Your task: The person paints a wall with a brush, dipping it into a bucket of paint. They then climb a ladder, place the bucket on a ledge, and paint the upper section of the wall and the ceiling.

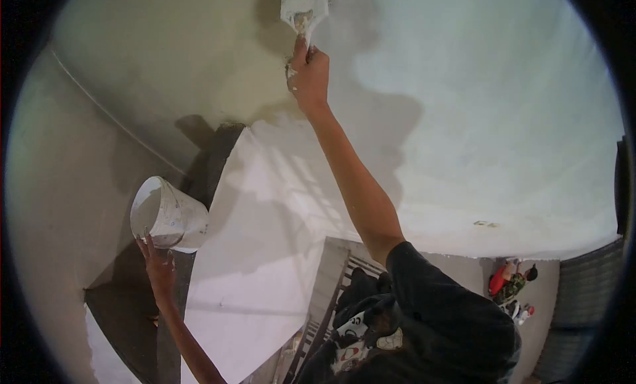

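Observation:
My right hand (pixel 309 76) is raised at the top centre, its fingers wrapped round the handle of a wide paintbrush (pixel 303 3) smeared with white. The brush is against or close to the pale wall surface (pixel 464 119); which of the two I cannot tell. Lower left, my left hand (pixel 159 261) touches the rim and side of a white bucket (pixel 185 218), which is tilted with its mouth to the left. Some fingertips lie at the rim, with white spots on them. How the bucket is supported underneath is hidden.
A white panel-like surface (pixel 252 251) with a dark edge stands beside the bucket. Below it are slatted rails (pixel 318 337). At the lower right, far below, a person (pixel 510 283) in a dark cap is near a red object. A corrugated dark surface (pixel 583 304) lies beyond.

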`<state>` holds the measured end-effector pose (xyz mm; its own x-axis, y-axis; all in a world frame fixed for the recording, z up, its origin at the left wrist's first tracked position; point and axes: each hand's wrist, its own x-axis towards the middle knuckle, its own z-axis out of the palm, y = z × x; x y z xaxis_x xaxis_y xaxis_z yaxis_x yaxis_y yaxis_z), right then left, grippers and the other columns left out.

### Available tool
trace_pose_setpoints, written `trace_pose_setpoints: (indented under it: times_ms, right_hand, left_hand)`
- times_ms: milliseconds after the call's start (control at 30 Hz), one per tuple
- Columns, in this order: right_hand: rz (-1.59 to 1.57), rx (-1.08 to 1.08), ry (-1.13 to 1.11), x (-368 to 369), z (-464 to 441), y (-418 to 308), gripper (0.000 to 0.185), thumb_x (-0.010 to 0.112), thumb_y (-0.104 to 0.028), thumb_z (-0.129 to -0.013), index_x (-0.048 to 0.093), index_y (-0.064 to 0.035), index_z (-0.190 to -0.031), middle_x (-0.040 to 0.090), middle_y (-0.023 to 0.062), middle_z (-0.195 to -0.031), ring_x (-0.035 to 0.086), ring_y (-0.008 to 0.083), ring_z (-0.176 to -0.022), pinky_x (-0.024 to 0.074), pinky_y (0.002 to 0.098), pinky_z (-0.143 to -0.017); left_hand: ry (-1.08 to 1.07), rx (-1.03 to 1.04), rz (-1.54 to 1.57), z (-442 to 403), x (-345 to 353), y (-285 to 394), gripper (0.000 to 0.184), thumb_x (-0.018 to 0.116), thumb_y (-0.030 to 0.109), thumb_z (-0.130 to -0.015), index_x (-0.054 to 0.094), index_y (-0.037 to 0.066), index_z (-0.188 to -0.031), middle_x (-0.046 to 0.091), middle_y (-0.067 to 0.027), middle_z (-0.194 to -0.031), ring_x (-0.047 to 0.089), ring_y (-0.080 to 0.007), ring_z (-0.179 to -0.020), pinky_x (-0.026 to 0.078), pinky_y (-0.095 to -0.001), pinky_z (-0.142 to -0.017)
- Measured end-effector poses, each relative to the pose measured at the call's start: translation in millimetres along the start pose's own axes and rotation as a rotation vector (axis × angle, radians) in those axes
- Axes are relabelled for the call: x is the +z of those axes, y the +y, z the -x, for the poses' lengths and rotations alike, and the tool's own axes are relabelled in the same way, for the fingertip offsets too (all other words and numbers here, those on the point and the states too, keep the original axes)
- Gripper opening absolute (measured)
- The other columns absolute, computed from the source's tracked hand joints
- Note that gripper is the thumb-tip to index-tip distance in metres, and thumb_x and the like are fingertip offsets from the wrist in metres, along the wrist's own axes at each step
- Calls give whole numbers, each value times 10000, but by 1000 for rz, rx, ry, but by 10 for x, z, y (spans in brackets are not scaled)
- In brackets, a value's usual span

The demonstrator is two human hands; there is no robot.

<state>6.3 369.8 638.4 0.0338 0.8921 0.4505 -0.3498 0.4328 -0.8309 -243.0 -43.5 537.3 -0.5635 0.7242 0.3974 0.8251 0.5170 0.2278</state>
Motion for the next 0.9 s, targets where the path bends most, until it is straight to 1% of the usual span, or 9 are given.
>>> trace_pose_setpoints:
  times_ms: [167, 233, 367, 433, 500, 567, 800, 867, 900]
  right_hand:
    - [104, 93, -37, -405, 375, 1053, 418, 450, -257, -919, 479, 51, -638, 401, 132, -478, 349, 194, -448, 327, 370, -464]
    - [315, 36, -65, -651, 727, 1632, 468, 444, -343, -927, 436, -10, -598, 392, 36, -475, 368, 110, -433, 312, 315, -412]
    - [561, 261, -133, -1151, 1580, 2802, 454, 429, -314, -930, 450, 10, -613, 431, 66, -475, 404, 176, -414, 341, 347, -425]
    - [761, 1, -196, -1468, 2093, 3722, 368, 476, -237, -907, 507, -18, -613, 436, 113, -476, 438, 229, -420, 364, 389, -416]
    - [126, 1083, 86, -1517, 2264, 3314, 343, 472, -252, -916, 484, -78, -620, 365, 24, -449, 360, 169, -342, 295, 333, -320]
    - [-158, 1197, 370, -1570, 2441, 3363, 366, 426, -268, -944, 401, -115, -612, 330, 0, -472, 320, 126, -366, 233, 270, -316]
    - [-357, 1062, 265, -1546, 1857, 3262, 94, 363, -96, -935, 407, -37, -876, 364, 19, -571, 316, 116, -425, 231, 242, -357]
    - [-417, 1017, 304, -1342, 1699, 2895, 131, 368, -110, -934, 414, -40, -833, 367, 19, -574, 317, 115, -428, 229, 243, -357]
    - [-448, 999, 322, -1208, 1632, 2614, 151, 371, -117, -934, 417, -42, -811, 369, 19, -575, 317, 114, -429, 228, 244, -357]
  left_hand:
    - [1, -95, 29, 21, -50, 198, 737, 624, 41, -770, 226, 96, -1388, 94, -224, -1449, 227, -399, -1297, 387, -423, -981]
    - [16, -34, -61, 10, 13, 33, 740, 621, 44, -773, 218, 99, -1391, 98, -223, -1448, 215, -395, -1303, 385, -426, -984]
    - [6, -13, -86, 16, 44, -86, 740, 623, 42, -771, 220, 94, -1390, 110, -224, -1446, 191, -390, -1313, 371, -439, -992]
    - [0, -44, -86, -16, 37, -23, 737, 626, 29, -763, 235, 89, -1385, 109, -225, -1446, 171, -389, -1319, 400, -424, -966]
    - [8, -41, -89, -4, 34, -61, 737, 625, 12, -755, 245, 87, -1383, 106, -229, -1446, 205, -390, -1305, 447, -400, -905]
    - [38, 6, -94, -18, 72, -153, 740, 620, -8, -749, 248, 87, -1382, 101, -234, -1446, 291, -392, -1272, 513, -365, -807]
    - [-63, -124, 116, -17, -46, 63, 760, 588, 7, -784, 182, 153, -1410, 52, -231, -1452, 175, -399, -1315, 563, -322, -699]
    - [-41, -75, 112, -35, -23, -6, 764, 579, -9, -779, 179, 150, -1411, 54, -232, -1452, 171, -399, -1316, 569, -300, -656]
    - [8, -25, 51, -26, 9, -53, 772, 592, -19, -763, 194, 142, -1405, 70, -239, -1447, 296, -398, -1216, 561, -306, -632]
